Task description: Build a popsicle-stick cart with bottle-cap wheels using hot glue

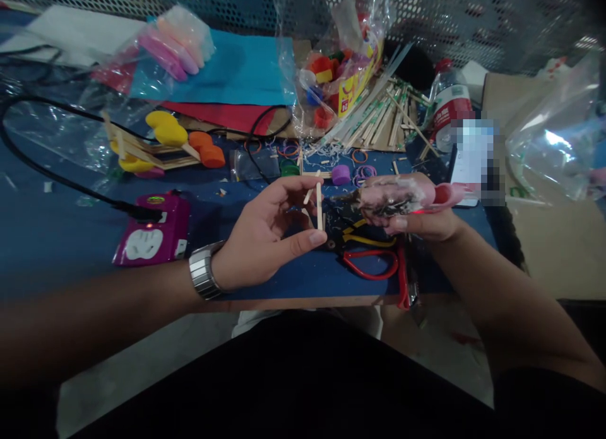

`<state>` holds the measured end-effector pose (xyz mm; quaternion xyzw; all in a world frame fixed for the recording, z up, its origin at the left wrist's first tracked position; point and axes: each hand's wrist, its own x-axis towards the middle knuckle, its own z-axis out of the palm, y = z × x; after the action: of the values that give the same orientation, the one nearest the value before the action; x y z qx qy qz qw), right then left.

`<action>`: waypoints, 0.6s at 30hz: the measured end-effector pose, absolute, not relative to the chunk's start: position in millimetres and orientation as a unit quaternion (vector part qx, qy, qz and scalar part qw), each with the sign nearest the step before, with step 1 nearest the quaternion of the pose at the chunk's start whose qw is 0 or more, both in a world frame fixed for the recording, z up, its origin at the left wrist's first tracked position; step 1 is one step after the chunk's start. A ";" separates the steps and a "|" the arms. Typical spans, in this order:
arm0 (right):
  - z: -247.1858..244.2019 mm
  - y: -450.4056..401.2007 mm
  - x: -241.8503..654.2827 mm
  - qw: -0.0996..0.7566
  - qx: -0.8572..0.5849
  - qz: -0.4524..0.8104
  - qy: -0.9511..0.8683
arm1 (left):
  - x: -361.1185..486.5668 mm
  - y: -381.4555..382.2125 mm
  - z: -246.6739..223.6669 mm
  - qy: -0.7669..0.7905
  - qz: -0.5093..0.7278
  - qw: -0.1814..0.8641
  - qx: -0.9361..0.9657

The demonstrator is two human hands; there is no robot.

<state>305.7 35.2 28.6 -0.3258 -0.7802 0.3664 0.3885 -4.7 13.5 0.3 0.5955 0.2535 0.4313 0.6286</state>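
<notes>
My left hand (pixel 265 234), with a metal watch band on the wrist, pinches a small piece of joined wooden sticks (pixel 319 205) between thumb and fingers. One stick stands upright between the fingertips. My right hand (pixel 428 224) is wrapped round a pink hot glue gun (pixel 402 196), stained dark and smeared near its front. Its nozzle points left toward the sticks, a short way apart from them. Beneath both hands lie red-handled scissors (pixel 372 265) and a yellow-handled tool (pixel 369 238) with a dark head. A purple cap (pixel 340 174) lies just behind.
A purple power strip (pixel 151 231) with a black cable stands at left. Behind it is a stick frame with yellow (pixel 166 128) and orange caps. Bundled sticks (pixel 379 123), a bottle (pixel 449 105), a phone (pixel 473 164) and cardboard (pixel 549 243) are at right.
</notes>
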 end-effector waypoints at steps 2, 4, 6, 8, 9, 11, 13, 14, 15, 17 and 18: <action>34.0 39.3 305.9 0.343 -0.239 0.416 -0.807 | -4.7 13.4 0.3 0.258 0.434 0.616 0.605; 34.8 41.3 306.5 0.332 -0.202 0.436 -0.812 | -4.3 13.5 -0.4 0.258 0.436 0.609 0.610; 32.7 41.0 307.2 0.344 -0.201 0.442 -0.804 | -3.6 14.0 -1.6 0.255 0.437 0.607 0.613; 31.2 39.6 306.7 0.350 -0.202 0.442 -0.801 | -2.9 14.7 -2.8 0.250 0.435 0.607 0.616; 31.6 38.9 305.8 0.350 -0.205 0.438 -0.803 | -2.7 15.1 -3.2 0.249 0.433 0.608 0.617; 34.6 37.8 302.8 0.344 -0.205 0.426 -0.811 | -2.5 15.8 -3.8 0.248 0.430 0.609 0.619; 39.1 37.2 299.2 0.341 -0.200 0.419 -0.817 | -2.7 16.3 -4.3 0.247 0.430 0.610 0.618; 41.3 37.0 297.5 0.338 -0.198 0.421 -0.818 | -2.9 16.5 -4.6 0.247 0.430 0.612 0.616; 43.0 36.9 296.1 0.337 -0.198 0.424 -0.817 | -3.1 16.8 -4.8 0.246 0.430 0.614 0.614; 45.2 36.8 294.4 0.328 -0.207 0.432 -0.815 | -3.5 17.2 -5.2 0.247 0.428 0.619 0.611; 45.6 36.7 294.0 0.326 -0.213 0.432 -0.813 | -3.7 17.4 -5.2 0.248 0.426 0.621 0.610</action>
<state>294.0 36.7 45.6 -0.2129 -0.8133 0.4323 0.3260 -3.7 17.4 -5.2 0.6095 0.2476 0.4264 0.6208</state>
